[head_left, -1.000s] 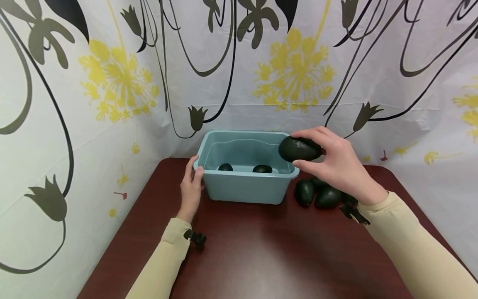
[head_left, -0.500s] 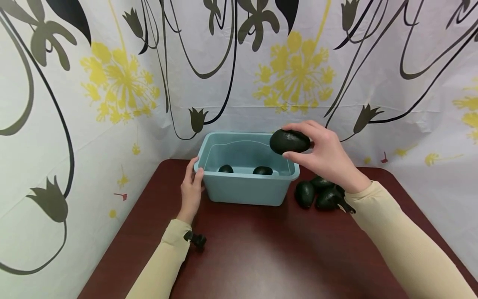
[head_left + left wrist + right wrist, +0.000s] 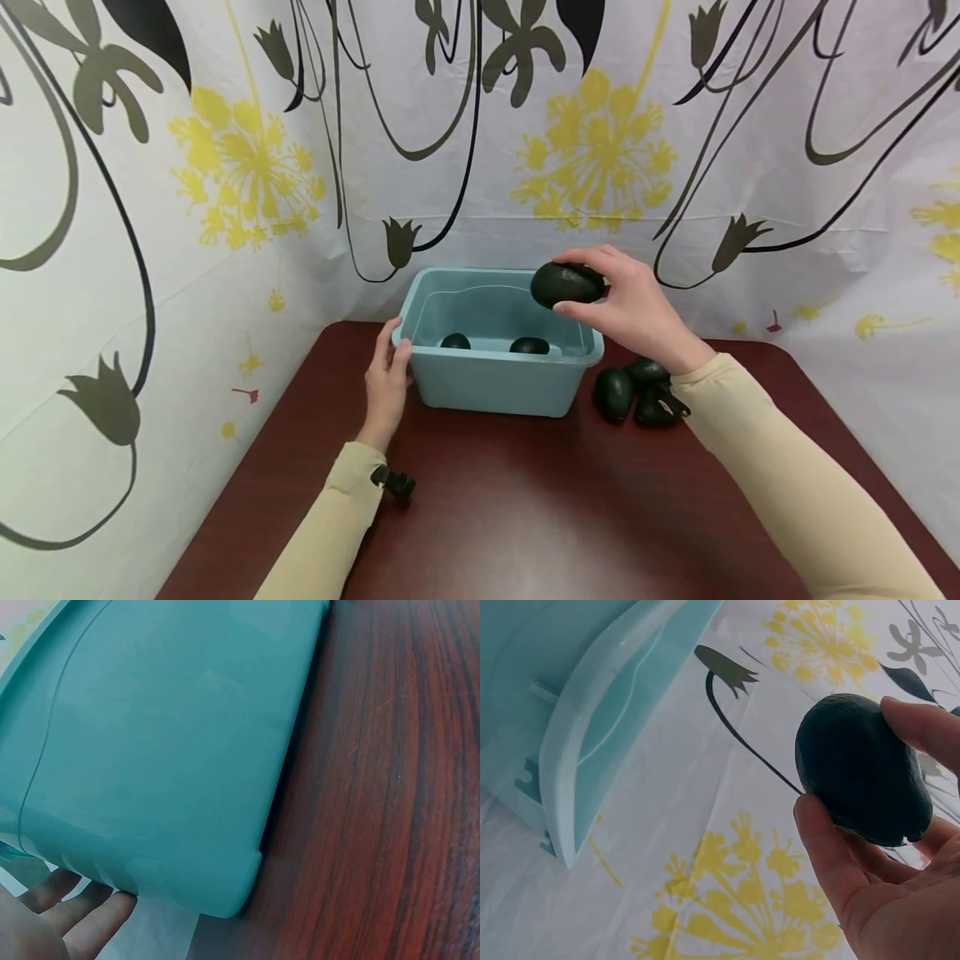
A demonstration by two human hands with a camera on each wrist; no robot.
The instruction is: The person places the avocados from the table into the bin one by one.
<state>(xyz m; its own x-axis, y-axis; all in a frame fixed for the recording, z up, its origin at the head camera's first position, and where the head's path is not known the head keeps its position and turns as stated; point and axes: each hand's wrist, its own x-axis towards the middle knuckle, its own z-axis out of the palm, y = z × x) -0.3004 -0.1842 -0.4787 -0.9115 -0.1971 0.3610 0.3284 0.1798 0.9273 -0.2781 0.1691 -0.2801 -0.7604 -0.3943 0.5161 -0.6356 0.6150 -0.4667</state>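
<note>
Gripping the near left corner of the blue bin, the left hand has its thumb at the front of the rim and its fingers bent against the outer left wall, as the left wrist view also shows. To the right of that hand, inside the bin, lies a first avocado, and further right, well apart from it, a second avocado; the front wall hides the lower part of each. Next comes the held avocado, raised above the right part of the bin in the head view, higher than the rim and clear of it. Its long axis runs roughly side to side, blunt end toward the left, other end toward the palm. The right hand is clamped on it, fingers over the top and thumb below, reaching in from the right; that hand is the nearer one, the left being across the bin. The right wrist view shows a gap between fruit and bin; I cannot tell whether the fruit is squarely over the opening. Furthest right, on the dark red table, a cluster of avocados sits just beside the bin, partly hidden by the right sleeve.
</note>
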